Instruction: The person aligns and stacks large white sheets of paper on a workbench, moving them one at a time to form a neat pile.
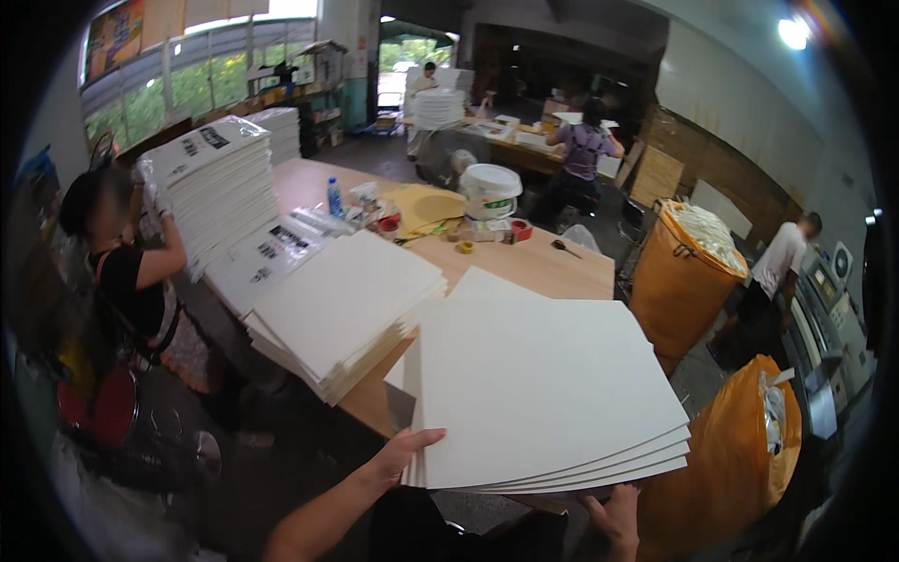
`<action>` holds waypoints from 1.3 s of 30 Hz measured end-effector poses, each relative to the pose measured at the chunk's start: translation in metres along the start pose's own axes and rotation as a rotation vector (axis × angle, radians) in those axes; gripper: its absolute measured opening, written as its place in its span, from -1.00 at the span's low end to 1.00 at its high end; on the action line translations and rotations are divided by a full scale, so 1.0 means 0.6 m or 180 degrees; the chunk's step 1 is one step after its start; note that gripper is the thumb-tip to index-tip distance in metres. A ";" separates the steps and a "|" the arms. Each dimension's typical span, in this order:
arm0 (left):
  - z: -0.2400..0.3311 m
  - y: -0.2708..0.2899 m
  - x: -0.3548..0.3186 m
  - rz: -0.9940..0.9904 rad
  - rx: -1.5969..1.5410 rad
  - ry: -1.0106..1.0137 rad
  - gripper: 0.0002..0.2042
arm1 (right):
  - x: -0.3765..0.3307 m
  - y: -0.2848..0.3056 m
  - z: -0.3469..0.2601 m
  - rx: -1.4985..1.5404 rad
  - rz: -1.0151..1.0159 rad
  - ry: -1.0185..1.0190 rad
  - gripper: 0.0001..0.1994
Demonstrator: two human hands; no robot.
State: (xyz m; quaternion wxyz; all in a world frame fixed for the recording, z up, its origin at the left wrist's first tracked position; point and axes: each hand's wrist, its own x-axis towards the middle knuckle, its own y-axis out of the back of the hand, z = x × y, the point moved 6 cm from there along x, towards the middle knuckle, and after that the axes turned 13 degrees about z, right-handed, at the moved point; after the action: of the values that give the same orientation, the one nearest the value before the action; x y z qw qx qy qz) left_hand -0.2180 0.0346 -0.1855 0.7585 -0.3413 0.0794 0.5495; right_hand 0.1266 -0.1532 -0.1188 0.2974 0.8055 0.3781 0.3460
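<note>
A small fanned stack of white boards (548, 389) is in front of me, their near edges spread like steps. My left hand (401, 457) grips the near left corner, thumb on the side edge. At the near right edge my right hand (614, 513) holds the same boards from below, its fingers partly hidden under them. Beyond them a further white board (492, 285) lies on the wooden table (571, 272), mostly covered. Just to the left rests a taller, uneven pile of white boards (342, 290) at the table's edge.
Wrapped board stacks (211, 178) rise at the far left, where a person (126, 262) touches them. Scissors (566, 247), tape rolls (521, 229), a white bucket (491, 190) and a bottle (334, 197) lie across the table. Orange sacks (688, 281) stand on the right.
</note>
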 end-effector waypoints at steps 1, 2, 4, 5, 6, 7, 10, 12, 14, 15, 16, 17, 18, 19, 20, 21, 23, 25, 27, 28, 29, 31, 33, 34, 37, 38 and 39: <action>0.028 -0.021 -0.017 -0.0252 0.0153 -0.0255 -0.42 | 0.001 0.007 0.016 -0.0057 -0.0118 0.0100 -0.37; 0.036 -0.031 -0.031 -0.0287 0.0321 -0.0452 -0.39 | 0.000 0.008 0.042 0.0426 -0.0260 -0.0238 -0.33; 0.068 -0.043 -0.052 -0.0346 0.0701 -0.0953 -0.34 | 0.003 -0.006 0.104 0.1424 -0.0505 -0.0864 -0.25; 0.081 -0.037 -0.059 -0.0366 0.0921 -0.1211 -0.34 | -0.009 -0.018 0.178 0.2123 -0.0276 -0.1596 -0.33; 0.087 -0.034 -0.064 -0.0350 0.0969 -0.1321 -0.37 | -0.017 -0.010 0.113 0.2770 0.0137 -0.1644 -0.23; 0.100 -0.022 -0.081 -0.0260 0.1002 -0.1468 -0.39 | -0.009 -0.009 0.028 0.3447 0.0448 -0.1570 -0.11; 0.136 0.009 -0.115 0.0040 0.1027 -0.1628 -0.44 | 0.085 -0.038 -0.089 0.3746 -0.0031 -0.0771 -0.18; 0.155 0.067 -0.128 0.0437 0.0747 -0.1614 -0.45 | 0.136 -0.086 -0.162 0.4004 -0.0432 -0.0247 -0.22; 0.180 0.124 -0.115 0.0690 0.0402 -0.2161 -0.47 | 0.183 -0.168 -0.252 0.4625 -0.1086 -0.0516 -0.17; 0.195 0.151 -0.103 0.0831 0.0320 -0.2530 -0.52 | 0.209 -0.218 -0.275 0.4973 -0.1511 -0.0627 -0.18; 0.212 0.182 -0.089 0.0977 0.0265 -0.2887 -0.56 | 0.245 -0.276 -0.331 0.5132 -0.1531 -0.1238 -0.28; 0.223 0.229 -0.069 0.1150 0.0241 -0.2945 -0.55 | 0.282 -0.339 -0.385 0.4890 -0.1440 -0.1817 -0.41; 0.239 0.275 -0.049 0.1270 0.0191 -0.3015 -0.54 | 0.317 -0.389 -0.447 0.4803 -0.1352 -0.1971 -0.58; 0.256 0.312 -0.030 0.1420 0.0047 -0.3076 -0.52 | 0.356 -0.449 -0.471 0.4660 -0.1464 -0.1887 -0.65; 0.277 0.341 -0.005 0.1525 -0.0089 -0.3127 -0.51 | 0.392 -0.511 -0.476 0.4523 -0.1523 -0.1807 -0.73; 0.295 0.359 0.019 0.1582 -0.0229 -0.3168 -0.49 | 0.420 -0.569 -0.485 0.4661 -0.1556 -0.1937 -0.73; 0.308 0.424 0.062 0.1821 -0.0574 -0.2933 -0.41 | 0.441 -0.648 -0.548 0.4769 -0.1315 -0.2199 -0.73; 0.314 0.477 0.096 0.1861 -0.0880 -0.2574 -0.38 | 0.449 -0.714 -0.602 0.4830 -0.1038 -0.2326 -0.73; 0.302 0.514 0.144 0.1721 -0.1105 -0.2291 -0.38 | 0.461 -0.809 -0.606 0.4840 -0.0857 -0.2342 -0.70; 0.287 0.535 0.169 0.1715 -0.1194 -0.2213 -0.38 | 0.461 -0.862 -0.597 0.4748 -0.0668 -0.2401 -0.68; 0.263 0.571 0.195 0.1656 -0.1288 -0.1952 -0.39 | 0.445 -0.916 -0.593 0.4506 -0.0552 -0.2651 -0.65; 0.219 0.621 0.218 0.1657 -0.1316 -0.1736 -0.42 | 0.396 -1.012 -0.553 0.3712 -0.0458 -0.3112 -0.56; 0.198 0.596 0.265 0.1828 -0.1161 -0.1745 -0.48 | 0.397 -1.035 -0.456 0.2657 -0.0229 -0.3490 -0.44; 0.191 0.609 0.269 0.1714 -0.1241 -0.1583 -0.47 | 0.392 -1.027 -0.464 0.2425 -0.0372 -0.3521 -0.37; 0.194 0.633 0.257 0.1490 -0.1111 -0.1498 -0.45 | 0.396 -0.986 -0.523 0.1699 -0.0838 -0.3406 -0.16; 0.201 0.613 0.275 0.1408 -0.1134 -0.1455 -0.45 | 0.419 -0.978 -0.500 0.1409 -0.0931 -0.3240 -0.12; 0.207 0.595 0.287 0.1345 -0.1143 -0.1386 -0.45 | 0.435 -0.969 -0.480 0.1104 -0.1039 -0.3108 -0.07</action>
State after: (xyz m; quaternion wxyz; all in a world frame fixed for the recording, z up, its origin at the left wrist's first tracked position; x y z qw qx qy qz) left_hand -0.5003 0.3021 -0.3311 0.5550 -0.3201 -0.1133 0.7593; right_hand -0.2093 0.4346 -0.2942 0.3510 0.8407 0.3677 -0.1866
